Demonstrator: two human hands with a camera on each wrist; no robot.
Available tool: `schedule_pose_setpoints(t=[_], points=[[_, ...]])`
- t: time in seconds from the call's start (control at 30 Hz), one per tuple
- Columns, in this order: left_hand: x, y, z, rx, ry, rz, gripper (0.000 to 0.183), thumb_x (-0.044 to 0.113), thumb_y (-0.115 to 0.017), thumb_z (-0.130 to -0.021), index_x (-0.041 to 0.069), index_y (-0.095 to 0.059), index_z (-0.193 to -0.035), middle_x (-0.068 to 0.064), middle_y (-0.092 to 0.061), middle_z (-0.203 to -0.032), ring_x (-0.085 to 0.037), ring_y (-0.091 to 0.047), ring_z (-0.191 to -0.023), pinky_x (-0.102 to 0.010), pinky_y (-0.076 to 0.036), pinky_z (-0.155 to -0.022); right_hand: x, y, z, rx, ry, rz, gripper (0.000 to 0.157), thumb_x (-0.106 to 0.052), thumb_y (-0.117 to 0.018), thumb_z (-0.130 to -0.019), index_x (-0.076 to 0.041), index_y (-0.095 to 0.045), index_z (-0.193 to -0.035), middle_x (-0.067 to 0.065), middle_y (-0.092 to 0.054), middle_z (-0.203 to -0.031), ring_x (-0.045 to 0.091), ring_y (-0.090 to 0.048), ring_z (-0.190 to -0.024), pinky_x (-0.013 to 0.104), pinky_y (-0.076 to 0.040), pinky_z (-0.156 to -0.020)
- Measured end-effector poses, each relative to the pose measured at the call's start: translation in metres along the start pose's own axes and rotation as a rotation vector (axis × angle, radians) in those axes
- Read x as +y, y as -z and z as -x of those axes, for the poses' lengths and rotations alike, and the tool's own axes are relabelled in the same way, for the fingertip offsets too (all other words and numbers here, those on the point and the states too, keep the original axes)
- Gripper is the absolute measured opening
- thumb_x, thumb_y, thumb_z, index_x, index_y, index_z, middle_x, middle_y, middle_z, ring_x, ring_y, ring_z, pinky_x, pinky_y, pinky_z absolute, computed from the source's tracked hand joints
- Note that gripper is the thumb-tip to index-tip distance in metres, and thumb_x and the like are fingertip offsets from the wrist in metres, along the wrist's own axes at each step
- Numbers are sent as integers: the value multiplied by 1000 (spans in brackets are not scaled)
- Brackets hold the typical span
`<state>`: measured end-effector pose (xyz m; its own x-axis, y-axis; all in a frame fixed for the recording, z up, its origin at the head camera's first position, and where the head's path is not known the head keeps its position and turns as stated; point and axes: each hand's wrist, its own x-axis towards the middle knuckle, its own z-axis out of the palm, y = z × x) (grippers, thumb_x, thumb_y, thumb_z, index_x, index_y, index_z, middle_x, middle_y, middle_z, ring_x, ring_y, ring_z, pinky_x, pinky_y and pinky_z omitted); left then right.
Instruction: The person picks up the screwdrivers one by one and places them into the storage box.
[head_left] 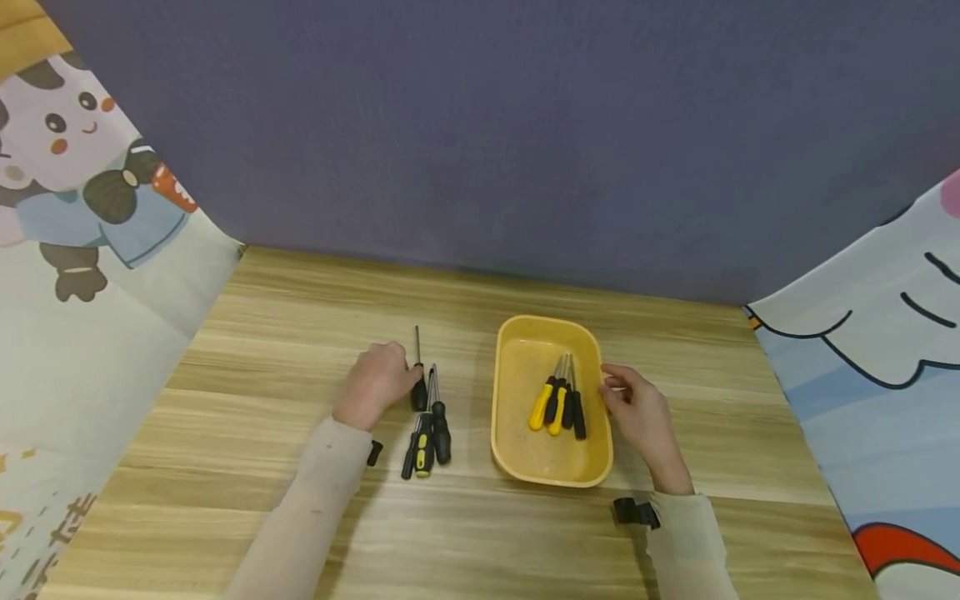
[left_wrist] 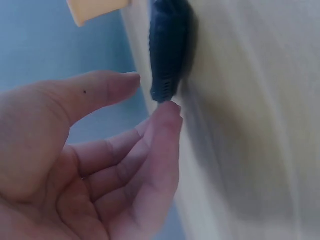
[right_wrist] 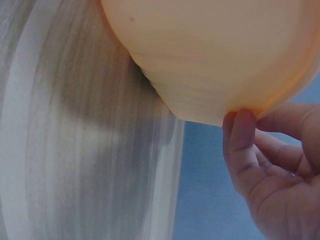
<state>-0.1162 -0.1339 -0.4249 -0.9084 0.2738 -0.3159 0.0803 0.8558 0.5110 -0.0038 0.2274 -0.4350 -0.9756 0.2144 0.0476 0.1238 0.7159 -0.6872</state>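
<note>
My left hand (head_left: 377,385) reaches over a black-handled screwdriver (head_left: 419,395) on the table. In the left wrist view, its index fingertip is right at the end of the dark handle (left_wrist: 169,47), while the thumb stands apart from it. Three more lie close by: a black screwdriver (head_left: 441,435), a black-and-yellow one (head_left: 424,450) and a thin black one (head_left: 408,460). With thumb and fingers, my right hand (head_left: 637,412) pinches the right rim of a yellow plastic basin (head_left: 517,468). Inside the basin lie several screwdrivers with yellow handles (head_left: 540,407) or black handles (head_left: 579,418).
The wood-grain table (head_left: 465,533) ends at a dark blue-grey panel (head_left: 480,150) at the back. Cartoon-printed sheets flank it on the left (head_left: 150,292) and right (head_left: 847,392). Black straps (head_left: 636,512) show at the wrists.
</note>
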Motion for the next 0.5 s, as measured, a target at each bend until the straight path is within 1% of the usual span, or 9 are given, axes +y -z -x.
schedule_pose_setpoints(t=[0.1,0.2,0.33,0.5], points=[[-1,-4,-4,-11,15,16,36,29,-65,-97,7,-57,-69,1,-47,-55,-9,-38,-44,-21,-32,-39,0,0,0,0,0,2,34,-11,-62,-99,0,-61,-132,20,-68,-108,28,-66,-86,26,-54,-65],[-1,-7,-7,-12,14,20,38,30,-66,-96,7,-57,-67,1,-47,-53,-9,-37,-42,-21,-31,-38,0,0,1,-2,-4,-1,35,-11,-62,-99,0,-61,-132,20,-67,-109,29,-67,-88,26,-54,-66],[-1,-9,-10,-8,6,18,39,30,-67,-96,7,-57,-65,2,-46,-52,-8,-36,-41,-21,-30,-37,0,0,1,-2,-9,-2,35,-11,-62,-100,0,-61,-132,20,-67,-110,29,-66,-89,26,-54,-66],[-1,-10,-13,-10,16,27,39,28,-67,-96,7,-57,-64,1,-46,-52,-8,-37,-41,-21,-30,-37,0,0,0,-3,-6,-1,34,-11,-62,-100,-1,-61,-132,20,-67,-109,29,-66,-89,26,-53,-67]])
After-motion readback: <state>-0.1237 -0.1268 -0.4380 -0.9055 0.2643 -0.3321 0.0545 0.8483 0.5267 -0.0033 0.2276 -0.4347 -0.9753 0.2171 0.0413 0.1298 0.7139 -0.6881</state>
